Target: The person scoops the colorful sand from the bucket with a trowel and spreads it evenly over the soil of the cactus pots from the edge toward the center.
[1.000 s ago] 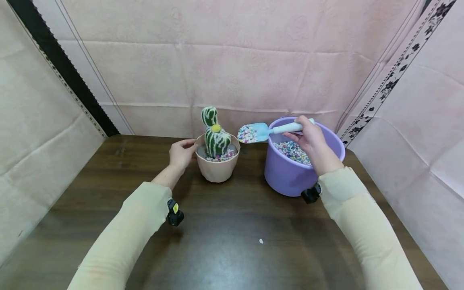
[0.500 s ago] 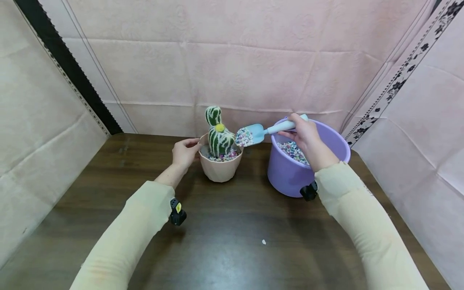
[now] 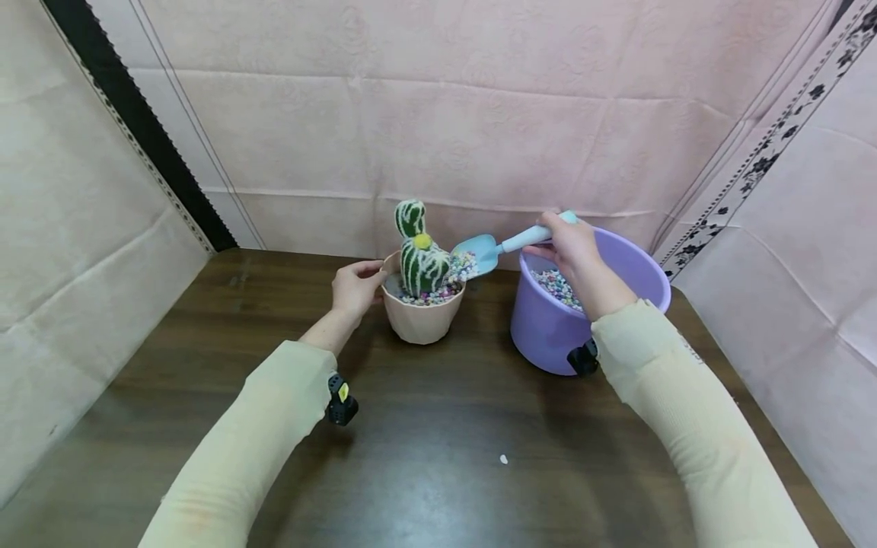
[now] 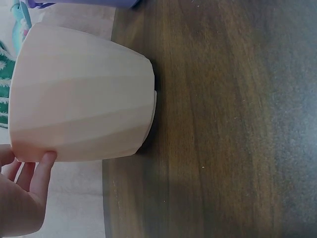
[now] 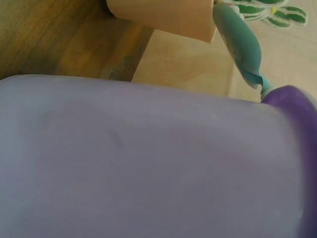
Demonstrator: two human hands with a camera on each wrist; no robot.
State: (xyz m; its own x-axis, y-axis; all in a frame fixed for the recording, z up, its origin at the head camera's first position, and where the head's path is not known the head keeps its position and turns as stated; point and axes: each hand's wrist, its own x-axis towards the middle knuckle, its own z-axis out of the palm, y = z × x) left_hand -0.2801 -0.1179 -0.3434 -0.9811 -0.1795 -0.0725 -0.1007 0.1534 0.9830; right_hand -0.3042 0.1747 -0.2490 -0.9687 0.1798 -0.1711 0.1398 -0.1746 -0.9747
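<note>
A cactus with white stripes and a yellow flower stands in a beige pot, with small coloured pebbles around its base. My left hand pinches the pot's left rim; in the left wrist view its fingers touch the pot wall. In my right hand is the handle of a light blue hand shovel. The shovel tilts down to the left, its tip over the pot's right rim, and pebbles slide off it beside the cactus. The right wrist view shows the shovel blade but hides the hand.
A purple bucket holding more coloured pebbles stands right of the pot, under my right hand. One white pebble lies on the brown wooden table. Pale cloth hangs behind and at both sides.
The shovel has moved left from beside the bucket to the pot's rim and tipped downward, and its pebbles are now spilling into the pot. My left hand stays on the rim.
</note>
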